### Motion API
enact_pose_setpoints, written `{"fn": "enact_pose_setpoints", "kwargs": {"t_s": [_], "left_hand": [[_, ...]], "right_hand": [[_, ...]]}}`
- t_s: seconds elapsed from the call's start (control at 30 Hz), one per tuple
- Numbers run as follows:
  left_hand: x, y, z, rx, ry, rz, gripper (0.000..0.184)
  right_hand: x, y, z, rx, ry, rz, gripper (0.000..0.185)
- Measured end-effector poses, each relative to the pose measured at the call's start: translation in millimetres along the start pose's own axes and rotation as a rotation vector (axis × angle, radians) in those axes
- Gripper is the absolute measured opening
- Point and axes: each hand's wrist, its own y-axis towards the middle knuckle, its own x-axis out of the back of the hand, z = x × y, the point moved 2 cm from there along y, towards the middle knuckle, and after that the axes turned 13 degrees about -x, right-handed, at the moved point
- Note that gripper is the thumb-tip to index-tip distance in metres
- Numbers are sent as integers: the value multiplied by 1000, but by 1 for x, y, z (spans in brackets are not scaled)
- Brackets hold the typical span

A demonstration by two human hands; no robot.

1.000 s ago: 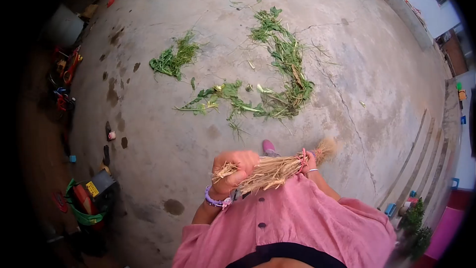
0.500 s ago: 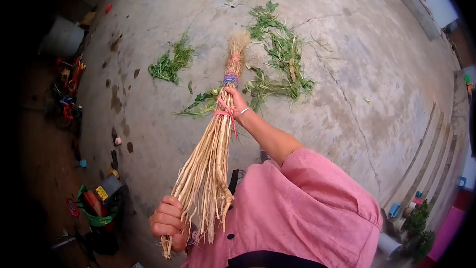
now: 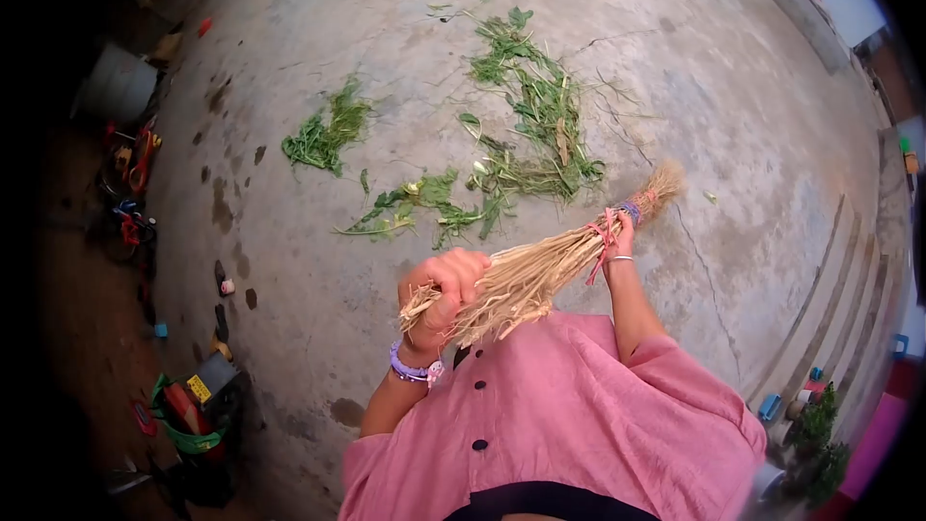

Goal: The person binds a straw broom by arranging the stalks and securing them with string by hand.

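Note:
My left hand (image 3: 442,294) is wrapped round the loose root ends of a bundle of dry stalks (image 3: 526,285), a purple bracelet on its wrist. At the other end, my right hand (image 3: 622,236) grips the bundle beside its pink and purple ties, with a thin light bangle on the wrist. The bundle slants across in front of my pink shirt (image 3: 550,396), its bristly tip up at the right. Beyond it, cut greens (image 3: 555,125) lie on the concrete floor (image 3: 405,77) in a curved line, and a smaller green pile (image 3: 330,130) sits to their left.
A green bag (image 3: 193,442) with tools stands at the lower left. A grey bucket (image 3: 121,82) and red items (image 3: 140,164) are along the left side. Steps (image 3: 830,309) and potted plants (image 3: 815,425) are at the right.
The bundle has swung from pointing forward to slanting right. My right hand has moved right and nearer my body; my left hand has risen from the lower left.

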Motion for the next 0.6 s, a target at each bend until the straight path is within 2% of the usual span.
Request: {"fn": "enact_pose_setpoints", "kwargs": {"t_s": [0.07,0.13,0.17,0.2,0.27,0.3,0.33,0.37,0.4,0.47,0.5,0.57,0.6], "left_hand": [[2,4,16,79,-97,-15,35],[-1,10,27,117,-224,-112,53],[0,10,29,192,-265,-93,65],[-5,13,28,202,-273,-87,65],[-17,18,24,146,-111,-43,72],[-15,17,23,76,115,27,82],[-15,13,19,77,114,28,82],[-13,8,12,14,347,6,81],[-12,5,4,-50,582,-14,81],[-16,9,-17,-274,674,33,72],[-19,11,-25,-272,675,35,72],[-26,19,-41,-463,795,121,58],[-24,23,-46,-465,796,123,58]], "right_hand": [[10,-20,2,3,39,-62,37],[15,-35,5,13,79,-125,37],[14,-38,3,4,81,-172,38],[15,-38,0,-10,84,-222,39],[22,-12,-10,-61,62,-234,40],[20,0,-18,-111,50,-205,40],[3,4,-31,-159,35,-216,40],[-22,9,-47,-206,20,-223,39],[-35,25,-65,-340,-4,-164,39],[-104,30,-102,-418,-64,-50,38],[-124,48,-119,-581,-58,-4,37],[-176,62,-144,-686,-47,112,34],[-201,59,-149,-655,-79,127,28]]}}
